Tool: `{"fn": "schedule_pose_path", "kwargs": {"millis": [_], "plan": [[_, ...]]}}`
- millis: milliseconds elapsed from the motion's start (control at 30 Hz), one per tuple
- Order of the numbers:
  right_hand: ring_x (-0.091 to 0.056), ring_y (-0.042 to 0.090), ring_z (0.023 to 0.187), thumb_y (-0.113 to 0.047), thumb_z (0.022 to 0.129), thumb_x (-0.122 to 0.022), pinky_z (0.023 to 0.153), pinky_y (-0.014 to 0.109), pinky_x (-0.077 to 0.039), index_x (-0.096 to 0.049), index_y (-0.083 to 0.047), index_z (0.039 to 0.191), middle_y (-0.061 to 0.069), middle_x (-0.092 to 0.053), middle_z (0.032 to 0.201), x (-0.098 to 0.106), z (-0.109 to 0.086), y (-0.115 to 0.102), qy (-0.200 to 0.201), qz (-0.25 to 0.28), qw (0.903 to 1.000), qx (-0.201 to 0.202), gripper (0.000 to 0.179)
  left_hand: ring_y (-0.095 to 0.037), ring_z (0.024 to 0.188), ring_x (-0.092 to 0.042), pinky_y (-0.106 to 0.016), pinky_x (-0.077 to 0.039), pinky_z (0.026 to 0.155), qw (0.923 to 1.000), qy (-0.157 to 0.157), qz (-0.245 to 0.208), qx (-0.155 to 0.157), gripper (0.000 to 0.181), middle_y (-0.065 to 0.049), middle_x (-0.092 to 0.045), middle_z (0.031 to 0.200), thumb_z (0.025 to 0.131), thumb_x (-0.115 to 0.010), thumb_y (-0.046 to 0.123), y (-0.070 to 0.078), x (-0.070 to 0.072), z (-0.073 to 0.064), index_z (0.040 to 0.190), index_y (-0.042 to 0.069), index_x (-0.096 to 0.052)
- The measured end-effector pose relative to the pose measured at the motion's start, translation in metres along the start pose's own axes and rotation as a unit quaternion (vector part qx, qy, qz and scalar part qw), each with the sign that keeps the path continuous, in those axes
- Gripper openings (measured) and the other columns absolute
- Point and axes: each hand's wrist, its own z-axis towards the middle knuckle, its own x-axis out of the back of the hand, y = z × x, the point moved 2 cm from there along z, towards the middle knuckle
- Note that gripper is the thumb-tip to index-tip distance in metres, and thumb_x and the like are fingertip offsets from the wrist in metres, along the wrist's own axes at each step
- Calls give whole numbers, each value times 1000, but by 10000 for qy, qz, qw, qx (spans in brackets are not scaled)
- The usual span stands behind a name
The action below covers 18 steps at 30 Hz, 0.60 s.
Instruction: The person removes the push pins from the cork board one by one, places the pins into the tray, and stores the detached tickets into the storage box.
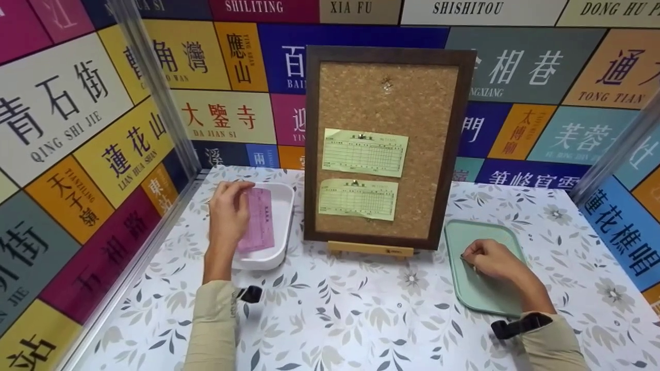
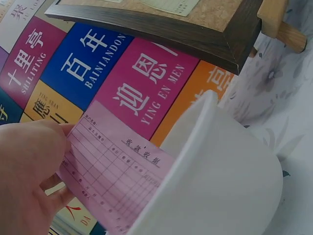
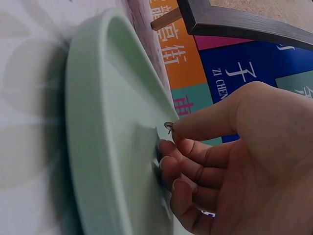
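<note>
My left hand (image 1: 227, 210) pinches the edge of a pink receipt slip (image 2: 117, 161), which is partly inside a white tub (image 1: 264, 261). The slip's printed table faces the left wrist camera, and the tub's wall hides its lower end. Over a pale green tray (image 1: 490, 296), my right hand (image 1: 494, 262) pinches a small metal thumbtack (image 3: 169, 127) at the thumb tip. Other fingers of that hand curl near the tray floor, by small dark bits too blurred to tell.
Between the two containers stands a cork board (image 1: 428, 154) in a dark wooden frame on a small wooden stand (image 1: 370, 249). An upper green slip (image 1: 363, 153) and a lower green slip (image 1: 357, 201) are tacked to it. More tacks cluster near its top. Sign-covered walls enclose the table.
</note>
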Motion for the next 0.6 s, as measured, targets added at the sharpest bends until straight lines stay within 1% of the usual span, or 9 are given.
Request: {"fn": "schedule_pose_path", "kwargs": {"millis": [100, 233, 333, 367, 467, 600], "plan": [[-60, 15, 75, -18, 102, -63, 66, 28, -48, -70, 3, 109, 6, -70, 85, 0, 0, 0, 4, -34, 10000, -31, 23, -31, 113, -68, -46, -53, 105, 10000, 20, -17, -9, 27, -14, -70, 111, 104, -62, -1, -2, -2, 0, 120, 11, -80], [-62, 17, 74, -15, 102, -60, 65, 29, -49, -67, 4, 111, 8, -71, 87, 0, 0, 2, 55, 80, 9999, -55, 21, -32, 107, -70, -45, -55, 100, 10000, 41, -32, -76, 24, -15, -71, 114, 102, -66, 3, -3, -4, 0, 119, 10, -81], [-65, 17, 72, -11, 101, -58, 64, 29, -51, -65, 4, 110, 8, -71, 87, 0, 0, 3, 139, 170, 9998, -36, 19, -32, 115, -70, -47, -52, 106, 9998, 61, 14, -163, 21, -15, -72, 120, 102, -69, 7, -3, -5, 0, 119, 10, -81], [-66, 18, 72, -11, 101, -58, 63, 29, -52, -64, 4, 110, 8, -72, 86, 0, 0, 3, 163, 177, 9997, -29, 18, -32, 119, -69, -48, -51, 109, 9998, 70, 36, -188, 21, -15, -72, 122, 102, -70, 8, -2, -5, 0, 119, 10, -81], [-67, 18, 71, -11, 101, -58, 63, 28, -51, -64, 3, 109, 7, -72, 84, 0, 1, 3, 218, 150, 9996, -38, 18, -33, 127, -65, -49, -47, 116, 9997, 68, 69, -205, 20, -15, -72, 125, 102, -71, 11, 0, -5, 0, 118, 10, -81], [-67, 18, 71, -13, 102, -60, 63, 28, -51, -63, 3, 109, 7, -73, 83, 1, 0, 4, 226, 171, 9996, -84, 18, -33, 127, -65, -49, -46, 116, 9999, 28, 86, -142, 19, -14, -72, 125, 102, -71, 12, 2, -5, 1, 118, 11, -81]]}}
